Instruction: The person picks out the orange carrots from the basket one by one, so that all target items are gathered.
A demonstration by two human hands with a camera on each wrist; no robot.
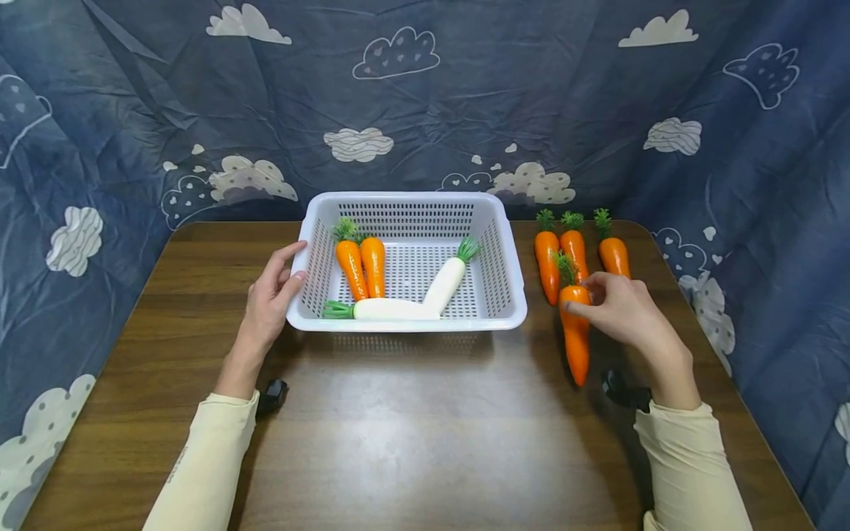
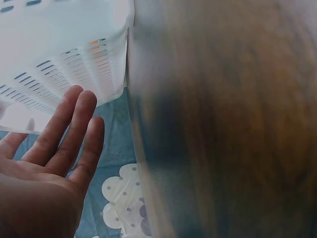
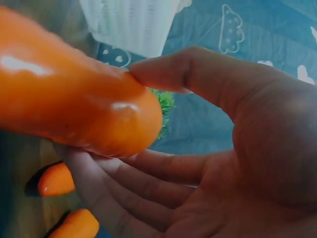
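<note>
My right hand (image 1: 623, 306) pinches an orange carrot (image 1: 575, 343) near its leafy top, thumb on one side and fingers on the other. Its tip points toward me; the right wrist view shows the carrot (image 3: 84, 94) close up, above the fingers. A white slotted basket (image 1: 406, 325) stands at the middle back of the table. My left hand (image 1: 268, 295) rests against the basket's left side, and its fingers look fairly straight in the left wrist view. Inside the basket lie two carrots (image 1: 375, 269) and two white radishes (image 1: 445, 286) with green tops.
Beyond my right hand lie a carrot (image 1: 547, 265) at the left, another carrot (image 1: 572, 247) partly covered by the held one, and a third carrot (image 1: 614, 256) farther right. Behind the wooden table (image 1: 398, 428) hangs a dark blue cloth (image 1: 425, 110) printed with clouds.
</note>
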